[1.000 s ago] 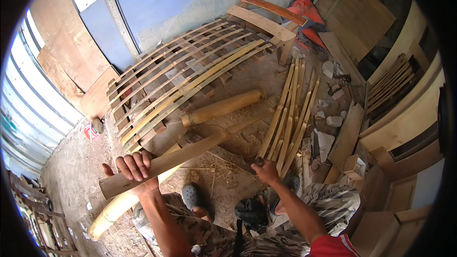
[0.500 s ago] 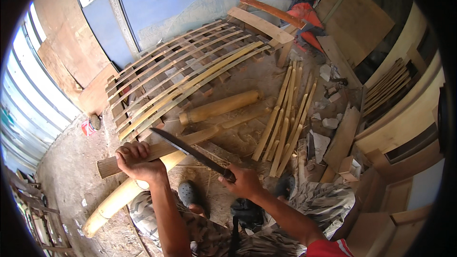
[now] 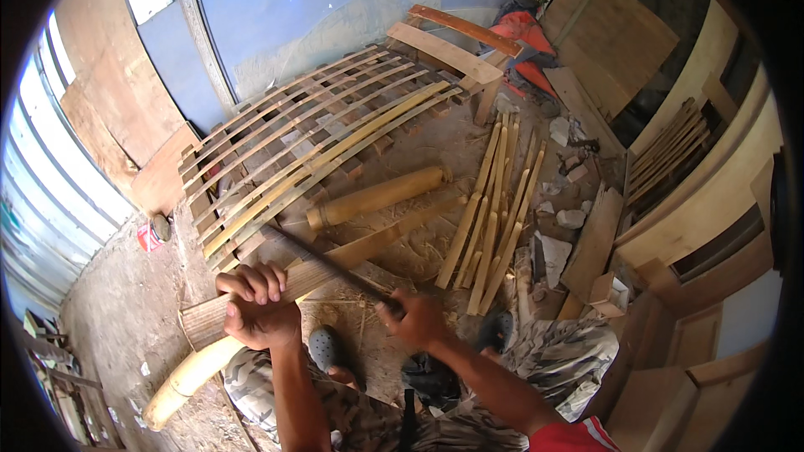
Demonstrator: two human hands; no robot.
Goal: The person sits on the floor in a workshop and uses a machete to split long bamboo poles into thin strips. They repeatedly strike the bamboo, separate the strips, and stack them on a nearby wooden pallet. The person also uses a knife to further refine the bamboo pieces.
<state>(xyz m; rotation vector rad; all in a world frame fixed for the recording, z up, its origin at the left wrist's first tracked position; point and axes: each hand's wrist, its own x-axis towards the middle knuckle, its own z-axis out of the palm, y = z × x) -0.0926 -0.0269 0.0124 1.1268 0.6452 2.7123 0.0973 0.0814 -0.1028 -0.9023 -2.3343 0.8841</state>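
My left hand [image 3: 258, 308] is wrapped round a split bamboo slat [image 3: 347, 253] near its close, cut end. The slat slants away to the right over the floor, its inner face partly turned up. In my right hand [image 3: 416, 319] is the dark handle of a machete [image 3: 328, 266]. Its long, dark blade points up and left, crossing over the slat just beyond my left fingers; whether the edge touches the bamboo I cannot tell. Beneath the slat, a thick round bamboo pole [image 3: 191, 378] lies beside my left leg, its far part hidden.
Ahead stands a slatted bamboo frame [image 3: 310, 138]. A bamboo log [image 3: 377, 195] lies before it. Several split strips [image 3: 494, 218] are spread to its right. Stone rubble [image 3: 553, 255] and boards [image 3: 596, 243] line the right side. A red-and-white can [image 3: 151, 234] sits at left.
The slat's near end has dropped and turned, and my left hand has shifted slightly down and right with it. The machete blade has rolled, showing less of its flat side. The view has shifted slightly.
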